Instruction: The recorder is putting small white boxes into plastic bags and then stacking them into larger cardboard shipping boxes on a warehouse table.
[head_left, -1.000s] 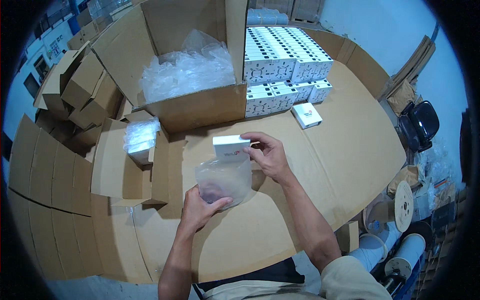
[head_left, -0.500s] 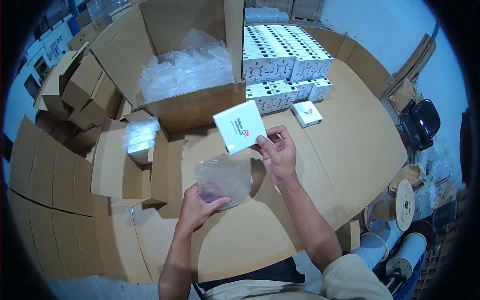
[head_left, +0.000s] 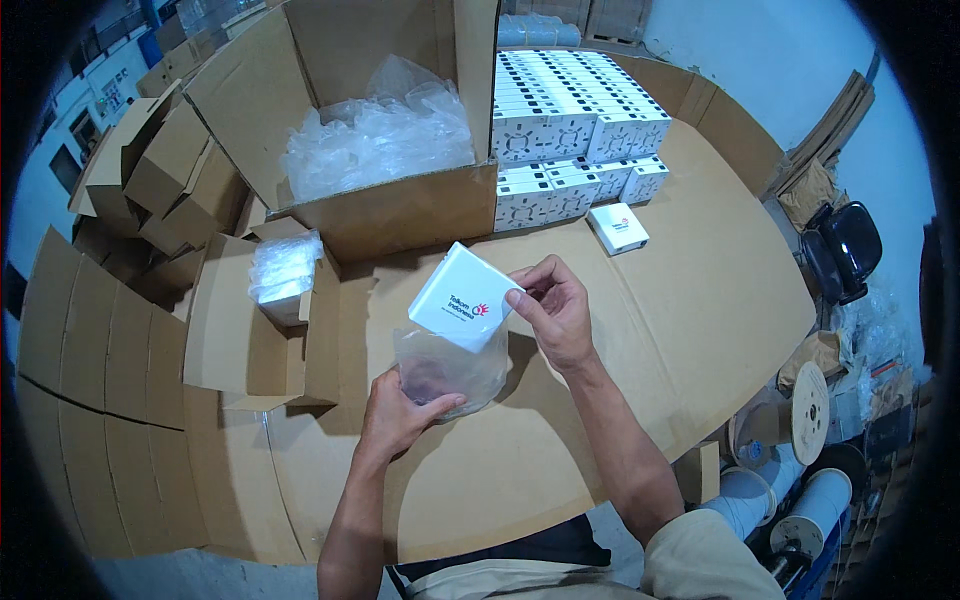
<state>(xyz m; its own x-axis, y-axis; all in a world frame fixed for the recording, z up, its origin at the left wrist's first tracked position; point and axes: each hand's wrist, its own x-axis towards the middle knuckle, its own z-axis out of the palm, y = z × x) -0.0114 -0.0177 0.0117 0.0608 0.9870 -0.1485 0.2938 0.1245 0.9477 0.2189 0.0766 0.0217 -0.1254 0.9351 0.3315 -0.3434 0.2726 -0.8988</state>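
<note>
Right hand (head_left: 555, 315) pinches a white square box (head_left: 462, 297) by its right edge, tilted, low corner just entering the clear plastic bag (head_left: 445, 368) directly beneath — left hand (head_left: 398, 420) grips the bag from below, mouth up, mid cardboard worktop (head_left: 700, 300).
</note>
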